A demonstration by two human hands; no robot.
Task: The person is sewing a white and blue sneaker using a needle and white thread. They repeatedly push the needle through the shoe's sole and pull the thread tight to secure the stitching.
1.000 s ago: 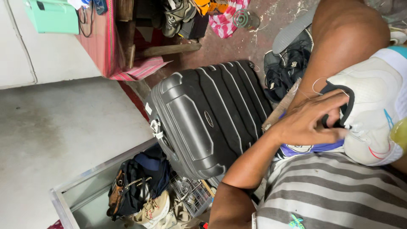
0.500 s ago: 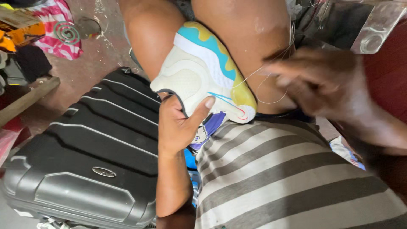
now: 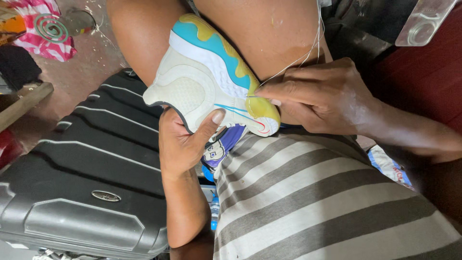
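Note:
A white sneaker [image 3: 202, 84] with a teal and yellow sole edge rests sideways on my bare knees. My left hand [image 3: 185, 142] grips it from below, thumb pressed on the white side. My right hand [image 3: 320, 96] pinches a needle at the yellow toe part of the sole. A thin white thread [image 3: 308, 50] runs up from those fingers across my thigh. My striped grey shirt fills the lower right.
A dark grey hard-shell suitcase [image 3: 86, 178] lies at the left, close against my left forearm. A pink patterned cloth [image 3: 45, 31] and a wooden plank [image 3: 21, 106] lie on the floor at the upper left. A clear plastic piece [image 3: 423, 24] is at the upper right.
The view has swung from the suitcase and floor to the shoe on my knees. My right hand has come in from the right and now pinches at the sole's toe edge.

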